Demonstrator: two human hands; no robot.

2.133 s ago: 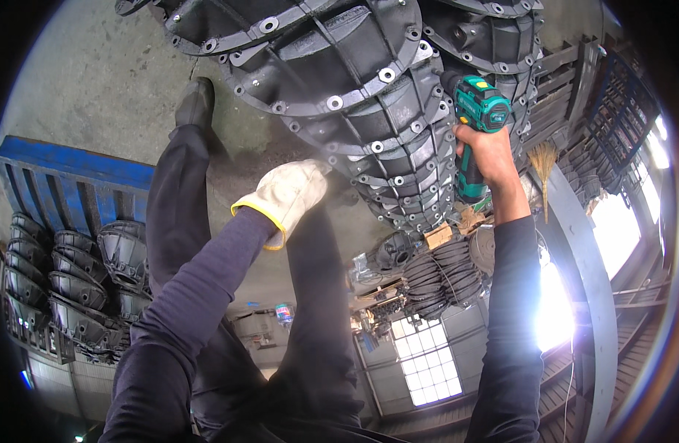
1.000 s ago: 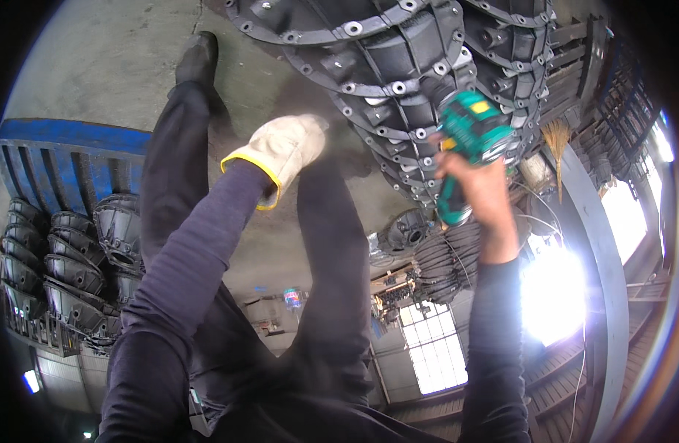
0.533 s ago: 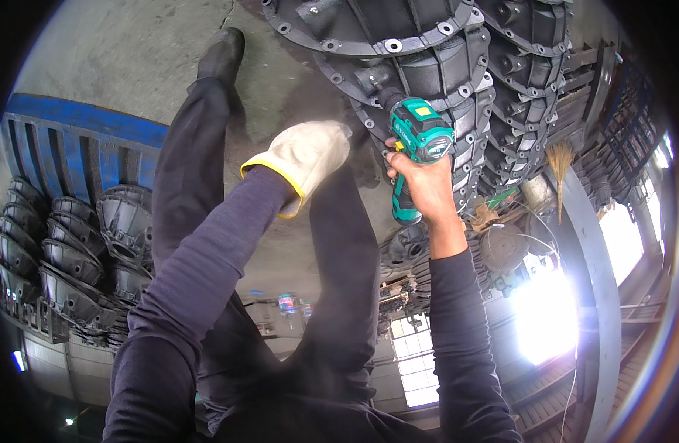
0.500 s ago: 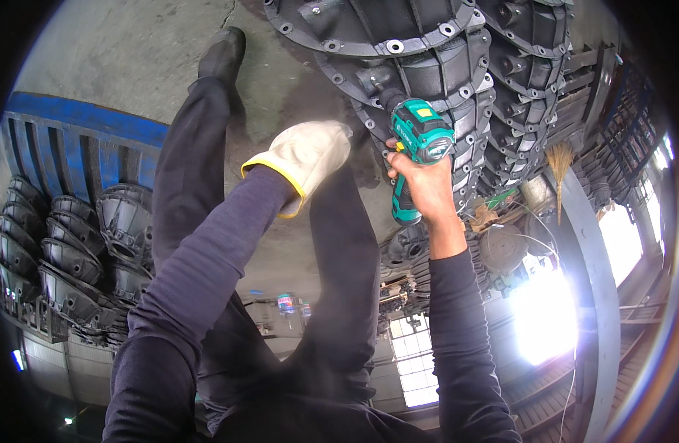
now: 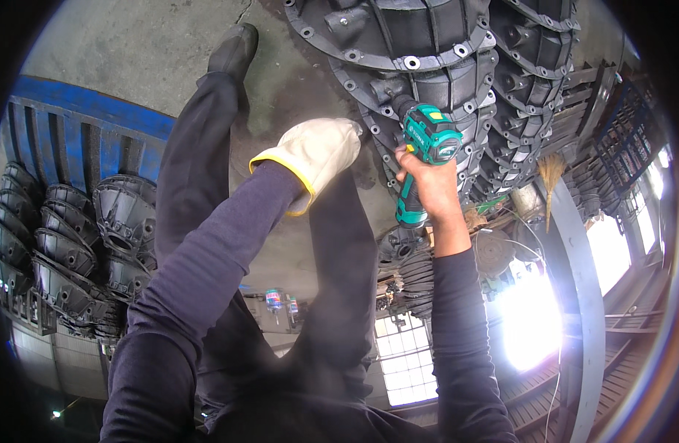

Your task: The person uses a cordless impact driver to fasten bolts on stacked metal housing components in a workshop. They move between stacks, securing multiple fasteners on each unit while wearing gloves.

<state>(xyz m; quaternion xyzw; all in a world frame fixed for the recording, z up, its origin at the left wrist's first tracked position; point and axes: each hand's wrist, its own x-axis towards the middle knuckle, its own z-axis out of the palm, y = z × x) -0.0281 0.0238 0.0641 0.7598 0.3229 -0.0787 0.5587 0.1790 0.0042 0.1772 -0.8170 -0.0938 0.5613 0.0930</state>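
My right hand (image 5: 434, 181) grips a teal and black cordless drill (image 5: 432, 134) by its handle, with the index finger near the yellow trigger. The drill's nose points into the side of a dark cast-metal bell housing (image 5: 457, 85), one of several nested in a tall stack. Its tip is hidden against the casting, so I cannot tell how it meets the metal. My left hand (image 5: 316, 151) wears a cream glove with a yellow cuff edge. It is curled closed beside the stack's left rim, its fingers mostly hidden; what they hold does not show.
A second stack of housings (image 5: 535, 81) stands to the right. More housings (image 5: 66, 251) are piled at the left beside a blue ribbed metal panel (image 5: 81, 118). My legs straddle the concrete floor (image 5: 147, 44). A straw broom (image 5: 551, 184) is by a grey beam (image 5: 587, 295) at right.
The whole view has shifted a little, so the stack sits slightly lower and further right. The drill stays against the same housing, and both hands keep their holds.
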